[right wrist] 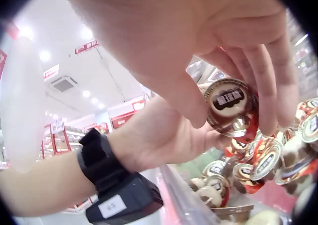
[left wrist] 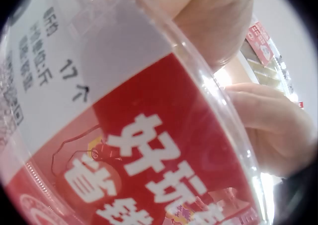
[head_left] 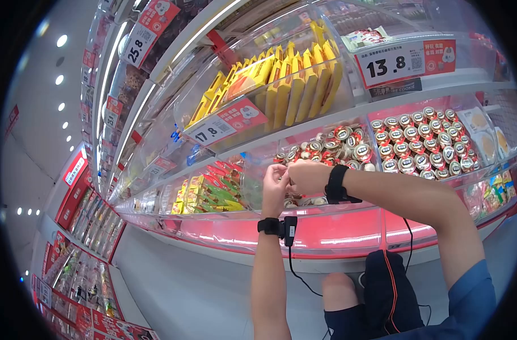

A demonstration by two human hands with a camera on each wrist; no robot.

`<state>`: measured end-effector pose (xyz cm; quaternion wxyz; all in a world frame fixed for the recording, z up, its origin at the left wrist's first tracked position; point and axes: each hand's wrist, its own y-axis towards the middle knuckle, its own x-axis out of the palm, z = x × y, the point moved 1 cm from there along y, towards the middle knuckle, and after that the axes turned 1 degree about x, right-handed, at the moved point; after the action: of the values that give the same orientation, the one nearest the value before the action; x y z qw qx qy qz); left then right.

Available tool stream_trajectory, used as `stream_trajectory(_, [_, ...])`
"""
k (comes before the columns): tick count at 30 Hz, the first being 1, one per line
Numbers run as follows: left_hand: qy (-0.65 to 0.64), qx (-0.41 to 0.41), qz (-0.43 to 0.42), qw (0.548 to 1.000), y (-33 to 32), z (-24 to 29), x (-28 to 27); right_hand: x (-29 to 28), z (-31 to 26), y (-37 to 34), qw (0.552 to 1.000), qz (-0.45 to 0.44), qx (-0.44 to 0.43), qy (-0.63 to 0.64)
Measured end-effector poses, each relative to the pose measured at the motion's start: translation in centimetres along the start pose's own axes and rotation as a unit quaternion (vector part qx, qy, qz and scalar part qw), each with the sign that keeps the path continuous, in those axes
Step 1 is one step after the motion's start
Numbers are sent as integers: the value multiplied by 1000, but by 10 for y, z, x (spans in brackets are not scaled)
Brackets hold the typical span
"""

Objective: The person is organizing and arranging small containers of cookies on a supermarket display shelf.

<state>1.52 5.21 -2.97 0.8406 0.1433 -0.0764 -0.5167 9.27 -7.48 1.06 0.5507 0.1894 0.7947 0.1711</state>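
Observation:
My right hand [head_left: 310,177] pinches a small round snack cup [right wrist: 227,103] between thumb and fingers. The cup has a printed lid with a dark label, and brown and red show on its side. Close against it is my left hand [head_left: 273,191], bent in toward the right one. In the right wrist view the left fingers [right wrist: 202,138] reach just under the cup, and their tips are hidden behind it. Both hands are over the front edge of a clear bin [head_left: 304,212] of loose similar cups [right wrist: 266,158].
Beside the loose cups, a bin holds neat rows of lidded cups [head_left: 411,141]. Yellow packets [head_left: 304,79] fill the shelf above, behind a price card [head_left: 227,122]. Green and red packets [head_left: 218,190] lie left of my hands. A red-and-white sign [left wrist: 149,135] stands close in the left wrist view.

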Motion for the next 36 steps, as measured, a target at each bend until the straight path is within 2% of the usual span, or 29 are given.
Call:
stream_trajectory(3, [-65, -37, -2, 997, 0, 3, 1, 2, 10, 3, 999, -46, 23, -4])
stream_trajectory(4, [-151, -39, 5, 988, 2, 2, -2, -2, 11, 0, 995, -25, -33, -87])
stream_trajectory(7, [28, -64, 40, 997, 9, -5, -5, -31, 5, -21, 991, -47, 116, 40])
stream_trajectory(8, [167, -64, 56, 982, 14, -21, -10, -41, -2, -34, 993, -15, 108, 55])
stream_trajectory(9, [301, -87, 46, 949, 13, -19, -3, -52, -9, -51, 992, 16, 101, 71])
stream_trajectory(11, [543, -125, 17, 830, 12, -10, 17, -80, -22, -84, 997, -8, 39, 70])
stream_trajectory(12, [575, -141, 17, 806, 14, -19, 22, -101, -34, -104, 992, -72, 85, 63])
stream_trajectory(13, [585, -145, 2, 798, 11, -17, 28, -121, -43, -123, 980, -139, 132, 55])
stream_trajectory(15, [597, -153, -27, 787, 2, 1, 30, -148, -39, -159, 978, -139, 128, 92])
stream_trajectory(17, [595, -172, -26, 785, 6, -10, 25, -166, -11, -196, 965, -91, 198, 147])
stream_trajectory(19, [612, -160, -50, 773, 8, -13, 23, -190, 8, -219, 925, -36, 335, 174])
stream_trajectory(20, [624, -161, -37, 764, 7, -13, 24, -201, 23, -230, 923, 6, 361, 135])
stream_trajectory(22, [658, -156, -18, 737, 1, -6, 29, -223, 63, -249, 901, 29, 428, 69])
stream_trajectory(23, [651, -161, -9, 741, 1, -6, 30, -232, 81, -257, 884, 49, 462, 39])
stream_trajectory(25, [647, -154, -6, 747, -3, 1, 33, -237, 103, -259, 871, 90, 483, 6])
stream_trajectory(29, [643, -147, -9, 751, 3, -13, 27, -250, 146, -253, 849, 39, 513, -118])
stream_trajectory(31, [663, -159, -20, 731, -2, 3, 35, -250, 149, -247, 822, 48, 560, -91])
stream_trajectory(32, [658, -163, -20, 735, -1, 3, 36, -250, 150, -244, 805, 16, 584, -105])
stream_trajectory(36, [656, -177, -19, 734, 3, -2, 31, -243, 168, -247, 793, 25, 576, -198])
